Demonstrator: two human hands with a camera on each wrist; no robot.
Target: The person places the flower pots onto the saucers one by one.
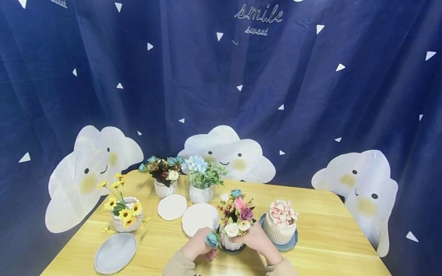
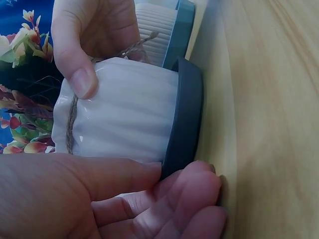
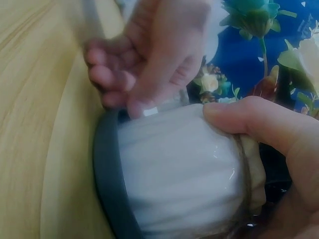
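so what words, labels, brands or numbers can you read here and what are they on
"smile": top of the blue curtain
"sweet": smaller, just below "smile"
Curtain's top left: lettering cut off by the edge, probably "sweet"
Curtain in right wrist view: any marks too blurred to read
No readable text on the held pot or dark saucer

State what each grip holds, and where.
The right grip holds the white pot by its upper side; the left grip pinches the dark saucer by its rim.

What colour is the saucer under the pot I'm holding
Dark grey; the saucer shows best in the left wrist view.
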